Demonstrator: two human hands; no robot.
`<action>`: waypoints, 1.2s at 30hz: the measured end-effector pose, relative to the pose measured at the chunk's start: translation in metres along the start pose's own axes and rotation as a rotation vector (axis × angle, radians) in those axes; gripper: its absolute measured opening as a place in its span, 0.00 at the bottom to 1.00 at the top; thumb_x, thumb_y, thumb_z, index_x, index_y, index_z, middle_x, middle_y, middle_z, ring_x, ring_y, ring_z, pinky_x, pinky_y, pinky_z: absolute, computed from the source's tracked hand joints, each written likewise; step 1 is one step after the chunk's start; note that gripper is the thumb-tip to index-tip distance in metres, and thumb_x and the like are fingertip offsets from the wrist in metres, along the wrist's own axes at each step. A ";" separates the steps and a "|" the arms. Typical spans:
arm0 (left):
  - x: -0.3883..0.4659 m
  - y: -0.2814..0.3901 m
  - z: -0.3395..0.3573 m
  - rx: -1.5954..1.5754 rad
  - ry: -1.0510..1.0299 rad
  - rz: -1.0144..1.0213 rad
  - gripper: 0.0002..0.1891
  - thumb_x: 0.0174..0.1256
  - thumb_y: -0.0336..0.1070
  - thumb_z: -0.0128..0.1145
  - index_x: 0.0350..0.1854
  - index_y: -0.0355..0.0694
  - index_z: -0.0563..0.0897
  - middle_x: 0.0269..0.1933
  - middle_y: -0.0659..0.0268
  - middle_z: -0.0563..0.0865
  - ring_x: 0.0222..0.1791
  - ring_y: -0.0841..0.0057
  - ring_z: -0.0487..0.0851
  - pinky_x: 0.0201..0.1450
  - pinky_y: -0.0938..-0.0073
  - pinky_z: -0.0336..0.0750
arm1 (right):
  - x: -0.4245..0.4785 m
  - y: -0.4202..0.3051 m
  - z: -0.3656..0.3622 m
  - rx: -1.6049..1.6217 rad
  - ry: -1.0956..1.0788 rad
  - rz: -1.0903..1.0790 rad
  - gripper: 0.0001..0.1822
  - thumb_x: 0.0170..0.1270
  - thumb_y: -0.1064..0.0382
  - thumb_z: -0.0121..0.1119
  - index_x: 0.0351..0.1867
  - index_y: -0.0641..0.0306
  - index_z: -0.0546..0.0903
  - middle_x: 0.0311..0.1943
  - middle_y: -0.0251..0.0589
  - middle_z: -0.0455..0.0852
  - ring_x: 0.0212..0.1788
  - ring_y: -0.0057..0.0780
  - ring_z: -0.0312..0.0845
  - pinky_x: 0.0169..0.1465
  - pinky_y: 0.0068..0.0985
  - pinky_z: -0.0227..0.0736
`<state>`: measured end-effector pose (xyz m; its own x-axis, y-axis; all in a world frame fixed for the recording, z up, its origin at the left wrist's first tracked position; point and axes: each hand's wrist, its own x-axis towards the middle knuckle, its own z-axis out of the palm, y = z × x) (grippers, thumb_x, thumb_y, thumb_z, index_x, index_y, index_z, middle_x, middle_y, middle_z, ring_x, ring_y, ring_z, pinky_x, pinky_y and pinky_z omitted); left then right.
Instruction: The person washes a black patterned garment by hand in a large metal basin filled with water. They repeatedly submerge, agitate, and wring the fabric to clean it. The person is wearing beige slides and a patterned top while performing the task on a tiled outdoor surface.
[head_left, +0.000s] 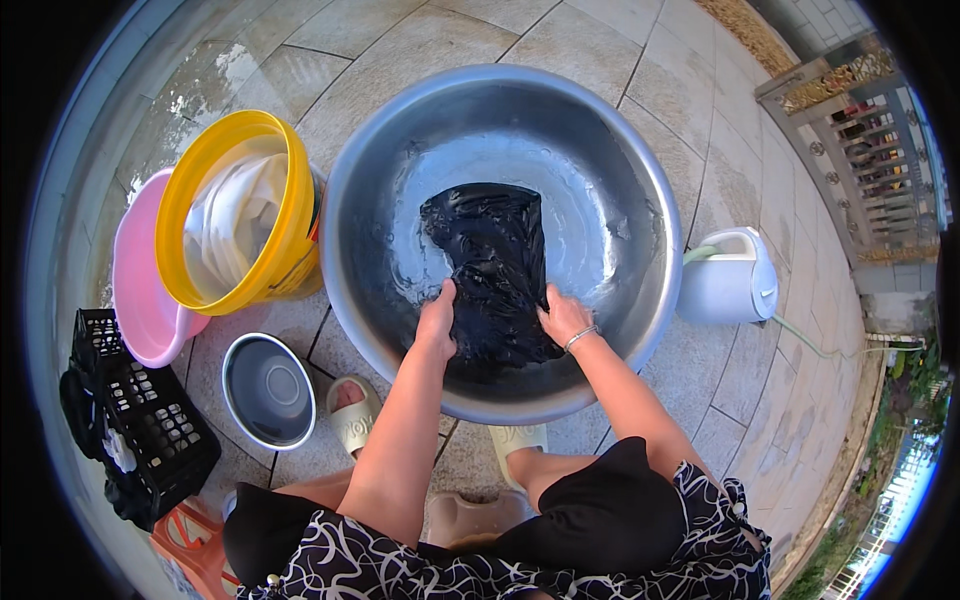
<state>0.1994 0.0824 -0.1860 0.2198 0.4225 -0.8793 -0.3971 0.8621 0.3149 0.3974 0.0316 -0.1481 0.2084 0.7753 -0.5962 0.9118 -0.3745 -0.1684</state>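
Observation:
A wet black cloth garment (491, 240) lies spread and wrinkled in a large round metal basin (502, 82). Shallow water shines on the basin's bottom around it. My left hand (438, 316) grips the garment's left edge, thumb on top and fingers tucked out of sight. On the opposite edge, my right hand (564, 318) pinches the fabric; its wrist wears a bracelet (581, 337). Both forearms reach over the basin's near rim.
Left of the basin are a yellow bucket (300, 180) holding white cloth (244, 210), a pink tub (139, 277), a small basin (307, 420) and a black plastic crate (161, 420). An orange stool (191, 547) stands nearby. On the right sits a white electric kettle (724, 289) beside a green hose (799, 334).

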 end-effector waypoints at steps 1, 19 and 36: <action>-0.005 -0.001 0.008 -0.031 -0.072 -0.043 0.27 0.63 0.51 0.46 0.55 0.35 0.65 0.53 0.56 0.73 0.51 0.63 0.73 0.55 0.63 0.66 | 0.007 0.014 0.015 0.044 0.152 -0.050 0.27 0.52 0.58 0.56 0.53 0.63 0.63 0.44 0.58 0.76 0.46 0.50 0.72 0.50 0.37 0.66; -0.038 -0.021 0.030 -0.001 -0.054 0.065 0.17 0.64 0.42 0.42 0.47 0.34 0.72 0.41 0.58 0.80 0.37 0.68 0.79 0.44 0.69 0.73 | 0.000 -0.039 -0.001 0.361 0.545 -0.096 0.18 0.58 0.49 0.50 0.28 0.66 0.72 0.21 0.54 0.78 0.25 0.54 0.73 0.28 0.43 0.67; -0.027 0.036 -0.001 0.437 0.198 0.624 0.11 0.53 0.36 0.57 0.35 0.34 0.77 0.29 0.67 0.77 0.30 0.79 0.75 0.35 0.79 0.68 | -0.051 -0.049 0.009 0.046 0.428 -0.412 0.16 0.51 0.54 0.60 0.36 0.59 0.73 0.34 0.40 0.77 0.38 0.38 0.73 0.41 0.33 0.68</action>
<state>0.1786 0.1014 -0.1511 -0.1077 0.8425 -0.5278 0.0011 0.5310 0.8473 0.3390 0.0053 -0.1167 -0.0266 0.9939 -0.1070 0.9335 -0.0136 -0.3583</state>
